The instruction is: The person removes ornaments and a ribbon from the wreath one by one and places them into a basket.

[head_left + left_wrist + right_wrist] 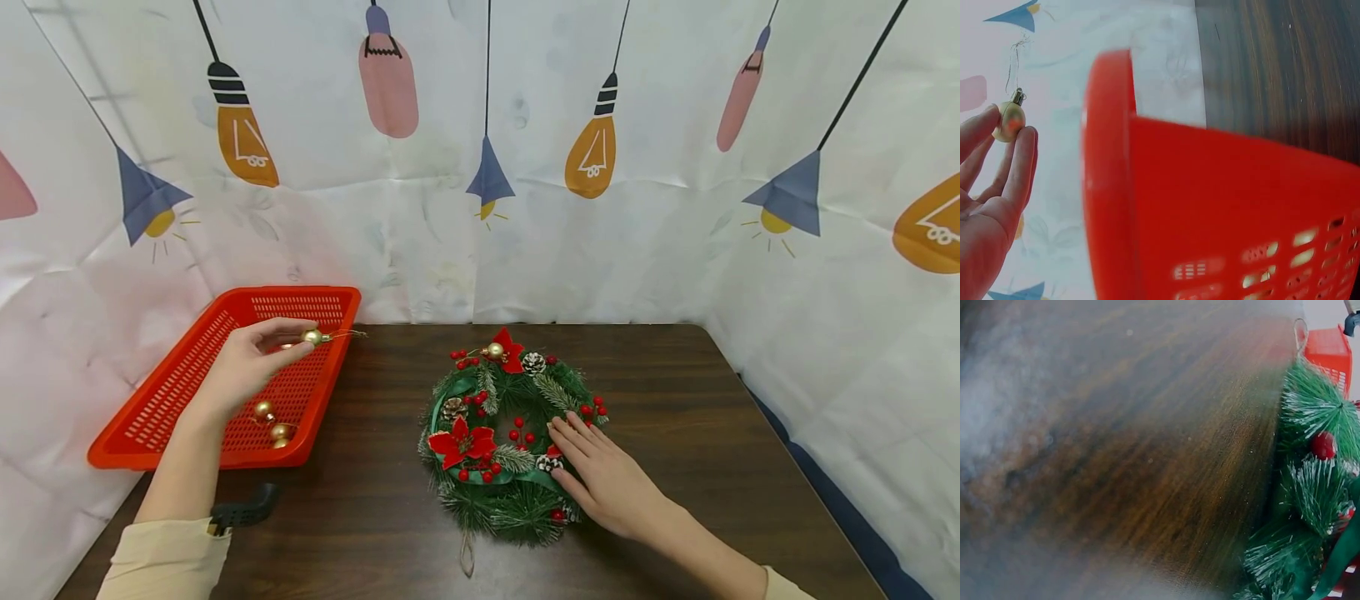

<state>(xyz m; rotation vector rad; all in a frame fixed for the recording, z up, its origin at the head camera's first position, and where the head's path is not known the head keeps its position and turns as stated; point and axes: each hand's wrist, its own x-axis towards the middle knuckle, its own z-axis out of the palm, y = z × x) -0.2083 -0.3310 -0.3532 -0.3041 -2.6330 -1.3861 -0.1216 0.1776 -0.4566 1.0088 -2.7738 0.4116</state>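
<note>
My left hand (243, 362) pinches a small gold Christmas ball (1011, 122) between thumb and fingers, above the red basket (322, 408). A thin gold string loop (1013, 65) trails from the ball's cap. My right hand (607, 479) rests on the right side of a green Christmas wreath (517, 508) with fairly straight fingers. Red poinsettias (461, 443), pinecones, red berries and a green ribbon decorate the wreath, and one gold ball (495, 351) sits near its top. The right wrist view shows wreath needles (1316, 494) at its right edge, with the right hand out of frame.
Several more gold balls (264, 410) lie in the basket at the left of the dark wooden table (660, 375). A twine loop (467, 554) sticks out from the wreath's near edge. Behind the table hangs a white curtain (420, 242) printed with lamps.
</note>
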